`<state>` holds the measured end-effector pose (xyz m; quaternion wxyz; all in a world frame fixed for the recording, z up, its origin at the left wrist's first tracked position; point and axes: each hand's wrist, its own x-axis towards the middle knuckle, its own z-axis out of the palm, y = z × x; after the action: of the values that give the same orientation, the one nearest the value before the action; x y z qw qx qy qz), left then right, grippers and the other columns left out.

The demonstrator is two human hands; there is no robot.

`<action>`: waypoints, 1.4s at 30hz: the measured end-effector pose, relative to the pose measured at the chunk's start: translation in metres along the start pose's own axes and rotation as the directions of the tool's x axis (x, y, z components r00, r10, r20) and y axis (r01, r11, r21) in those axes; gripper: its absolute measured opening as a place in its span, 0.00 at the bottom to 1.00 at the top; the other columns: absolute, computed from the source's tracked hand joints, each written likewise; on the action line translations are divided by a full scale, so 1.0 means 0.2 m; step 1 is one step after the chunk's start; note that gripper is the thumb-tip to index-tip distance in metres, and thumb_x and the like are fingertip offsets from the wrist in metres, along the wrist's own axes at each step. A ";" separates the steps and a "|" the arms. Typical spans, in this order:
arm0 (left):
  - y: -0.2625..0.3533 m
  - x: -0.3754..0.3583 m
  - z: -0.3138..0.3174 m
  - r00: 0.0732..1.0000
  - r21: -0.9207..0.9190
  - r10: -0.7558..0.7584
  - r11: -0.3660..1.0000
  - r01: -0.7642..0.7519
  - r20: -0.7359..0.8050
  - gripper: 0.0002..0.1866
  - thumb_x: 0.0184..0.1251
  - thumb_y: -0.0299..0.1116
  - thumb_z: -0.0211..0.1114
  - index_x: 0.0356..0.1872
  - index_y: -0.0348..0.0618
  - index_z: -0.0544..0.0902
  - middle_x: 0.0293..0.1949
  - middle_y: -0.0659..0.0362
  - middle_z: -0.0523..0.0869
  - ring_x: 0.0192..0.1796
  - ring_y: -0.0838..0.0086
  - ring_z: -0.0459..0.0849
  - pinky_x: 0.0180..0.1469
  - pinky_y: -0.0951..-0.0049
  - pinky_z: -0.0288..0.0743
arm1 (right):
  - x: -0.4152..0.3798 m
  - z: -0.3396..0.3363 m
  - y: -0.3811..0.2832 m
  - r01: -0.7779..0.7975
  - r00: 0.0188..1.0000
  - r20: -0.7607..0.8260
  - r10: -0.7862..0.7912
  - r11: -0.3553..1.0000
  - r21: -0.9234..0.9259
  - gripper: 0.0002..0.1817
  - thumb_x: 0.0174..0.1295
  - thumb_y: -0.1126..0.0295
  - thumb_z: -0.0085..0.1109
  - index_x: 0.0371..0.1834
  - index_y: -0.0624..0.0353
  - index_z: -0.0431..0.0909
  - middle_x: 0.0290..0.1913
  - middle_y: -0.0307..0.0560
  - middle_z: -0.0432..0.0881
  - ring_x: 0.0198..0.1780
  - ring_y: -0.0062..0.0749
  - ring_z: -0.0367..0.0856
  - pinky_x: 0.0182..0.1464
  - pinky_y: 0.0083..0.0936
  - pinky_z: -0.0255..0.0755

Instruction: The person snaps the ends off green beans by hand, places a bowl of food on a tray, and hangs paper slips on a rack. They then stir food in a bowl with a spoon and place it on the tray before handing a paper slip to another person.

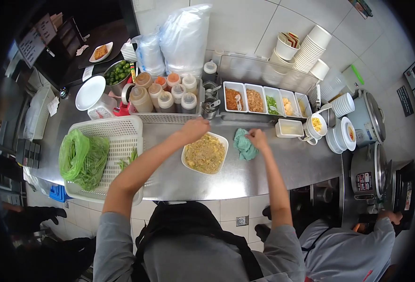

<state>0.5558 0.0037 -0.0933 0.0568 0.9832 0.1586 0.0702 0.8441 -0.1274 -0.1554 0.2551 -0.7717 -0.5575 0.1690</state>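
A white squarish bowl [204, 152] of what looks like fried rice stands on the steel counter in front of me. My left hand [195, 130] is over the bowl's far left rim, fingers drawn together; what they hold, if anything, cannot be made out. Just beyond it are small metal cups [209, 109] with utensils in them. To the right of the bowl lies a crumpled green cloth [244, 144]. My right hand [258, 139] is at the cloth's right upper edge, its fingertips closed on it.
Squeeze bottles [166, 96] fill a basket behind. A topping tray [255, 99] stands at the back right. At left, a white basket [123, 134] holds a green bag of vegetables [84, 160]. Bowls [334, 141] are stacked at right, near a co-worker [348, 249].
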 end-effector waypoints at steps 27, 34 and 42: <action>0.18 -0.35 0.25 0.649 -0.610 -0.638 0.335 0.718 0.413 0.40 0.43 0.29 0.73 0.60 0.41 0.62 0.42 0.42 0.82 0.44 0.51 0.83 0.37 0.57 0.83 | -0.81 0.38 -0.65 -0.109 0.949 0.079 0.305 0.082 0.991 0.25 0.71 0.64 0.38 0.68 0.62 0.52 0.61 0.51 0.67 0.61 0.36 0.67 0.63 0.32 0.61; 0.45 -0.36 0.23 0.652 -0.810 -0.506 -0.489 0.323 0.565 0.26 0.56 0.31 0.62 0.49 0.35 0.56 0.33 0.45 0.82 0.29 0.60 0.86 0.26 0.62 0.83 | -0.81 0.47 -0.76 -0.077 0.907 0.063 0.415 0.016 0.997 0.21 0.64 0.73 0.46 0.60 0.63 0.59 0.57 0.55 0.69 0.55 0.42 0.73 0.56 0.37 0.68; 0.34 -0.31 0.35 0.639 -0.864 -0.583 -0.301 0.403 0.501 0.21 0.60 0.35 0.52 0.55 0.45 0.60 0.22 0.53 0.81 0.18 0.72 0.80 0.16 0.70 0.77 | -0.67 0.53 -0.51 -0.560 0.819 0.506 -0.272 -0.182 0.809 0.24 0.60 0.71 0.47 0.61 0.63 0.62 0.58 0.53 0.70 0.57 0.45 0.72 0.57 0.41 0.69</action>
<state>0.5286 -0.0867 -0.1616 0.7295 0.4675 0.4613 0.1909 0.6651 -0.2074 -0.1851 0.5591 -0.2758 -0.1679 0.7637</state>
